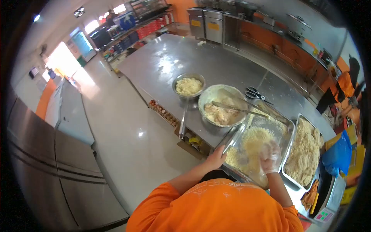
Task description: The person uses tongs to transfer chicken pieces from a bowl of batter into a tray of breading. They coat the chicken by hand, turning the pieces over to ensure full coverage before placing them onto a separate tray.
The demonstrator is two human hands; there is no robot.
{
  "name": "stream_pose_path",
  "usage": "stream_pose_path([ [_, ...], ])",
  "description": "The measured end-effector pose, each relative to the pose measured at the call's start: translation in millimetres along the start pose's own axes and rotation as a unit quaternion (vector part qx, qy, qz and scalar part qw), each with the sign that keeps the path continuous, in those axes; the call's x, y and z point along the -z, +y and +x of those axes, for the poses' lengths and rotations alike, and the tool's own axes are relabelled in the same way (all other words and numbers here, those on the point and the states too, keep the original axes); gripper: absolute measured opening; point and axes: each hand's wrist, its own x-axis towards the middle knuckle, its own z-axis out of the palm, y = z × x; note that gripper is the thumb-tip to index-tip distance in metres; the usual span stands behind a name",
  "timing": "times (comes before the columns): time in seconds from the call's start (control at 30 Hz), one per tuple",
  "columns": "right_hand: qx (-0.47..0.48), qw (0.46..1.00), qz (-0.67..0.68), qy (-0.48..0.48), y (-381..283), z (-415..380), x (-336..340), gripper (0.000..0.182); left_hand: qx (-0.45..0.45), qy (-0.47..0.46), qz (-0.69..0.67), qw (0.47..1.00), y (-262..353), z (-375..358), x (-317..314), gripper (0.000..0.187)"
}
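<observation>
Tray (235, 140) is holding crumbs (256, 140). Left hand (216, 157) is closing round its rim; right hand (270, 156), gloved, is touching crumbs, grip blurring beyond telling.

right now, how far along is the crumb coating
Looks done: the far-right tray holds crumb-covered pieces. In hand: the gloved right hand is in the yellow crumbs of the other tray, the left hand at its edge. Apparently left: the wet-looking pieces in the large bowl.
</observation>
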Motion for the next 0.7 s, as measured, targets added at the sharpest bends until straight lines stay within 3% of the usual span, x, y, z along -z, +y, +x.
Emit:
stream_pose_path([
  [0.03,-0.031,0.978,0.109,0.174,17.8,-13.5,-18.0,0.041,0.041,-0.014,-0.038,0.998,6.6,-0.4,3.4,0.045],
  [0.07,-0.030,0.990,-0.082,0.108,63.2,-24.1,-59.6,0.041,0.042,-0.004,-0.021,0.999,9.6,-1.4,5.4,0.043],
  [0.1,-0.037,0.962,-0.271,0.023,108.5,-53.2,-83.8,0.042,0.041,-0.004,-0.008,0.999,11.4,-2.2,5.9,0.039],
  [0.13,-0.312,0.908,-0.031,-0.279,23.3,-4.3,-5.4,0.048,0.070,-0.038,-0.014,0.997,16.2,-1.4,8.9,0.036],
  [0.2,-0.244,0.967,-0.002,-0.081,26.5,-14.9,-27.6,0.045,0.091,-0.029,0.035,0.995,27.6,-3.7,11.7,0.039],
  [0.23,-0.193,0.981,0.025,-0.010,25.6,-13.5,-31.0,0.044,0.046,-0.013,0.032,0.998,17.5,-0.6,7.1,0.040],
  [0.3,-0.162,0.941,-0.238,-0.179,-16.6,6.7,22.5,0.045,0.005,0.006,0.014,1.000,9.0,0.8,-2.2,0.041],
  [0.33,-0.132,0.891,-0.355,-0.252,-33.3,20.4,36.5,0.046,0.007,0.003,0.003,1.000,10.2,1.1,-0.3,0.041],
  [0.4,-0.063,0.734,-0.564,-0.374,-50.5,36.6,50.7,0.047,0.009,0.010,-0.008,1.000,14.9,3.2,7.9,0.041],
  [0.47,-0.064,0.932,-0.328,-0.141,24.1,10.7,-13.1,0.047,0.022,0.015,-0.012,1.000,16.4,1.2,3.5,0.041],
  [0.53,-0.045,0.974,-0.207,0.078,18.9,9.4,-21.3,0.046,0.024,-0.009,-0.026,0.999,9.6,4.1,2.2,0.042],
  [0.57,-0.069,0.995,-0.065,0.030,23.4,9.3,-14.0,0.044,0.025,-0.018,-0.031,0.999,6.1,3.7,3.2,0.042],
  [0.67,0.047,0.997,0.054,-0.022,60.7,-18.4,-32.3,0.054,-0.002,-0.026,-0.033,0.999,-1.2,5.3,2.6,0.044],
  [0.7,0.024,0.996,0.042,-0.072,50.4,-22.2,-27.6,0.058,0.004,-0.021,-0.028,0.999,1.1,5.9,3.3,0.044],
])
